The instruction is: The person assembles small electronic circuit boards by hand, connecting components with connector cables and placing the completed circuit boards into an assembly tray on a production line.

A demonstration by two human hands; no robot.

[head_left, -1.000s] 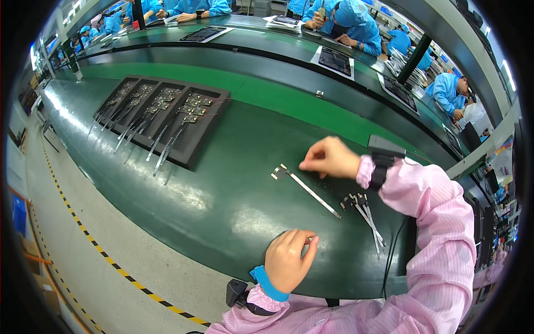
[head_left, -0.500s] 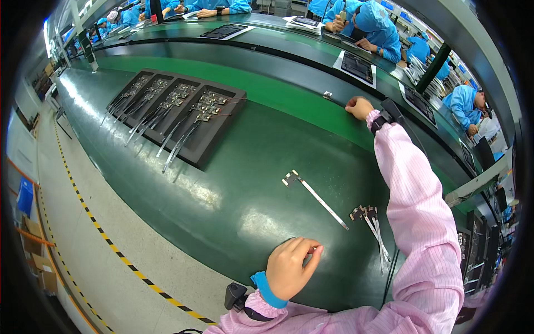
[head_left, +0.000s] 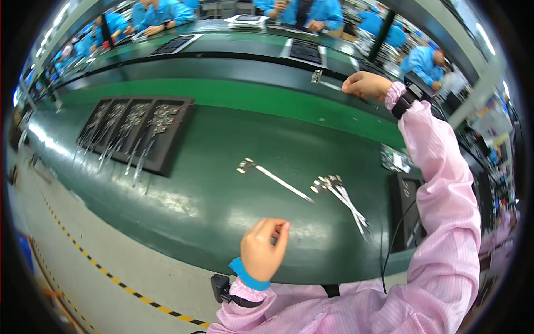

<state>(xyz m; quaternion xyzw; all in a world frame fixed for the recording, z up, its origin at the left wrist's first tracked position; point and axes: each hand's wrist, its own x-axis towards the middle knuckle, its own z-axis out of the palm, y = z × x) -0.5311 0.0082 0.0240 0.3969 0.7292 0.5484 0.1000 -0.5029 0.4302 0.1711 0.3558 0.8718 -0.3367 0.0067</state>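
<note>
My right hand (head_left: 364, 84) reaches over the dark ledge beyond the green bench. Its fingers are pinched on the end of a white flat ribbon cable (head_left: 332, 86), which has a small circuit board (head_left: 316, 76) at its other end. My left hand (head_left: 263, 248), wearing a blue wristband (head_left: 248, 275), hovers over the near bench edge, its fingers curled with nothing visible in them. Between the hands a single board with a white ribbon cable (head_left: 283, 185) lies on the bench. To its right is a small fanned pile of similar ribbon cables (head_left: 347, 203).
A dark foam tray (head_left: 173, 133) with several compartments of circuit boards and cables stands at the left. Another dark tray (head_left: 398, 209) and a clear bag (head_left: 396, 159) lie by my right forearm. Black-framed panels (head_left: 305, 51) rest on the far line, where people in blue work.
The view has swung right, so the bench things sit further left. My right hand has turned, and the ribbon cable between it and the small board now shows. My left hand stays curled.
</note>
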